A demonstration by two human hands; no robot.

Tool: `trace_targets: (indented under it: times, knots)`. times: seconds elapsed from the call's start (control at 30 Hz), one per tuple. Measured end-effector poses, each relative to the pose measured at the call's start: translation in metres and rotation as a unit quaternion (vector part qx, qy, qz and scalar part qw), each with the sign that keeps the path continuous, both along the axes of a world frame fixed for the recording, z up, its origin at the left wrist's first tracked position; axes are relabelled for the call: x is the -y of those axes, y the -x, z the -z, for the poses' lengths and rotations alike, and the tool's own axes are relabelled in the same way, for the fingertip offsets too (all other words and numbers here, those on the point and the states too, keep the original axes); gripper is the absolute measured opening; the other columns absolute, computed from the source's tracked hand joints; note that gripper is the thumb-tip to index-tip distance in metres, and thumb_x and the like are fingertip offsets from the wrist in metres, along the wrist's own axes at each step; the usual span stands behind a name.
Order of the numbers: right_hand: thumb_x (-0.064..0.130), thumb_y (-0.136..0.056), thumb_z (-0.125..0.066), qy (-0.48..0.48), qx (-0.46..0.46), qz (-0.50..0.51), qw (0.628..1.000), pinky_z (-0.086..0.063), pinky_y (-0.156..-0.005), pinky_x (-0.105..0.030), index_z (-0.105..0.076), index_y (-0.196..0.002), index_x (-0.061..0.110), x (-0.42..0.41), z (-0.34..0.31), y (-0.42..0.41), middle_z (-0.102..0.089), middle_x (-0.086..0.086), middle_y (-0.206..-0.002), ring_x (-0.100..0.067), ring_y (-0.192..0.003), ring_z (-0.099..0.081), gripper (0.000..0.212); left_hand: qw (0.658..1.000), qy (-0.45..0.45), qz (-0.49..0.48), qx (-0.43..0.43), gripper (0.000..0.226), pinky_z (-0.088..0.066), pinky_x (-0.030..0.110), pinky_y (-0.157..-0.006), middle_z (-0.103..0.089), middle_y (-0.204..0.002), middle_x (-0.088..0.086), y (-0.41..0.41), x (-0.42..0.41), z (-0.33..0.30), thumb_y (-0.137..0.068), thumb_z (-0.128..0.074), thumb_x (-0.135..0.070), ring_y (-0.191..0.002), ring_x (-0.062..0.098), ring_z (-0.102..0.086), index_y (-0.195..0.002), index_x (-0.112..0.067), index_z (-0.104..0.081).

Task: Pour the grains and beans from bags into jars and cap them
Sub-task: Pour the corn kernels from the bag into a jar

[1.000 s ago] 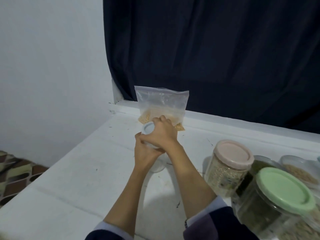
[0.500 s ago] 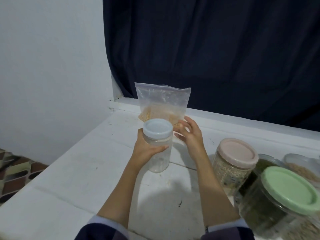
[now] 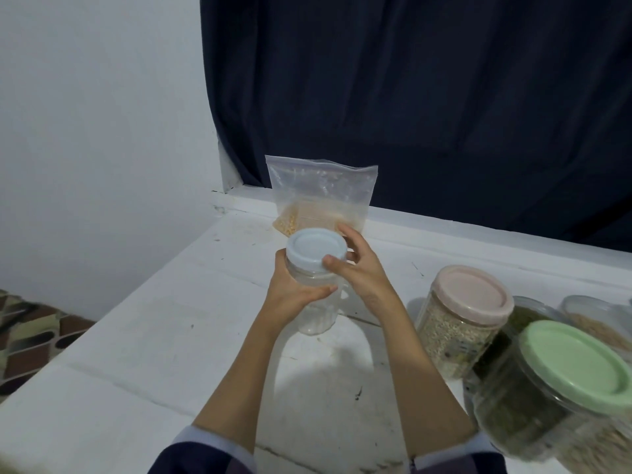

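Our left hand is wrapped round the body of the empty jar, holding it up off the surface. Right hand has its thumb and fingers curled on the rim of the pale blue lid, so we'd guess we're about to twist it off. The jar looks like thin clear plastic: light, a bit squashy, so we grip mid-body and don't squeeze hard, or the lid may bind.

Just behind the jar the bag stands against the ledge, zip closed, yellowish beans at the bottom. It'll be floppy and slippery, so better pinched by the top corners, with a hand under the load when tipping.

Off to the right are a pink-lid jar and a green-lid jar, both filled and capped.
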State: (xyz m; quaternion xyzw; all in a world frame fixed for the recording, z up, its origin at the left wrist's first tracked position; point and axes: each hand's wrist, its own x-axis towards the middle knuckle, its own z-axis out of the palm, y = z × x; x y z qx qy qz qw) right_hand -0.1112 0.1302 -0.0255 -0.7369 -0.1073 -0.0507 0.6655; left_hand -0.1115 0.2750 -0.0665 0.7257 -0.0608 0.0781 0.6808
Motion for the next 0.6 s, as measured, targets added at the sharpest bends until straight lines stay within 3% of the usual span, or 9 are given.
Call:
trace_targets:
  times: [0.1, 0.17, 0.27, 0.33, 0.4, 0.47, 0.53, 0.6]
  knots:
    - [0.019, -0.095, -0.056, -0.078, 0.001, 0.09, 0.993, -0.055, -0.089, -0.029, -0.049, -0.133, 0.005, 0.005, 0.001, -0.003, -0.061, -0.012, -0.119, -0.02, -0.095, -0.065, 0.041, 1.0, -0.011, 0.005, 0.007, 0.095, -0.048, 0.022, -0.089, -0.049, -0.122, -0.006, 0.001, -0.002, -0.001, -0.048, -0.087, -0.028, -0.113, 0.007, -0.053, -0.126, -0.022, -0.033]
    - [0.021, -0.1, -0.047, -0.077, 0.015, 0.117, 0.99, -0.056, -0.083, -0.027, -0.051, -0.127, 0.003, 0.005, -0.002, -0.003, -0.061, -0.019, -0.121, -0.021, -0.089, -0.066, 0.033, 1.0, -0.014, 0.008, 0.01, 0.095, -0.047, 0.019, -0.087, -0.048, -0.122, -0.006, 0.002, 0.0, -0.001, -0.048, -0.086, -0.027, -0.113, 0.006, -0.052, -0.125, -0.023, -0.032]
    - [0.029, -0.098, -0.051, 0.026, 0.071, 0.136, 0.988, -0.049, -0.097, -0.034, -0.052, -0.129, 0.01, -0.005, -0.02, -0.001, -0.057, -0.005, -0.127, -0.016, -0.107, -0.058, 0.036, 1.0, -0.017, 0.011, 0.006, 0.095, -0.048, 0.021, -0.088, -0.049, -0.122, -0.006, 0.003, 0.001, -0.003, -0.049, -0.086, -0.027, -0.111, 0.006, -0.053, -0.126, -0.023, -0.031]
    - [0.041, -0.091, -0.059, 0.153, 0.102, 0.1, 0.978, -0.041, -0.106, -0.038, -0.047, -0.136, 0.018, -0.013, -0.037, 0.0, -0.047, 0.001, -0.138, -0.016, -0.123, -0.047, 0.052, 1.0, -0.021, 0.014, 0.003, 0.096, -0.049, 0.022, -0.086, -0.05, -0.121, -0.004, 0.003, 0.0, -0.003, -0.049, -0.087, -0.027, -0.109, 0.007, -0.055, -0.127, -0.022, -0.031]
    - [0.055, -0.082, -0.064, 0.337, 0.104, 0.029, 0.935, -0.035, -0.107, -0.04, -0.039, -0.142, 0.028, -0.023, -0.05, 0.001, -0.036, 0.004, -0.148, -0.019, -0.132, -0.035, 0.071, 1.0, -0.024, 0.016, 0.002, 0.093, -0.05, 0.02, -0.079, -0.052, -0.12, -0.001, 0.003, -0.001, -0.003, -0.051, -0.086, -0.026, -0.106, 0.007, -0.058, -0.126, -0.018, -0.032]
    - [0.059, -0.079, -0.065, 0.49, 0.113, -0.015, 0.864, -0.032, -0.103, -0.039, -0.034, -0.145, 0.035, -0.031, -0.056, 0.001, -0.033, 0.004, -0.149, -0.023, -0.134, -0.031, 0.076, 0.999, -0.027, 0.016, -0.004, 0.089, -0.05, 0.02, -0.075, -0.051, -0.119, 0.002, 0.003, 0.0, -0.005, -0.055, -0.084, -0.023, -0.103, 0.007, -0.059, -0.126, -0.016, -0.032]
    - [0.052, -0.08, -0.067, 0.529, 0.109, -0.031, 0.841, -0.032, -0.092, -0.035, -0.038, -0.143, 0.037, -0.035, -0.057, -0.001, -0.038, 0.002, -0.143, -0.024, -0.129, -0.034, 0.071, 0.999, -0.032, 0.019, -0.004, 0.086, -0.051, 0.021, -0.075, -0.05, -0.119, 0.002, 0.003, 0.0, -0.005, -0.06, -0.086, -0.018, -0.102, 0.006, -0.059, -0.126, -0.017, -0.031]
    - [0.042, -0.08, -0.072, 0.444, 0.1, -0.043, 0.889, -0.036, -0.096, -0.034, -0.046, -0.139, 0.033, -0.033, -0.063, -0.002, -0.043, 0.001, -0.138, -0.021, -0.128, -0.039, 0.065, 0.999, -0.03, 0.021, 0.001, 0.087, -0.05, 0.019, -0.077, -0.052, -0.119, 0.0, 0.003, -0.002, -0.003, -0.06, -0.088, -0.016, -0.103, 0.005, -0.059, -0.126, -0.017, -0.032]
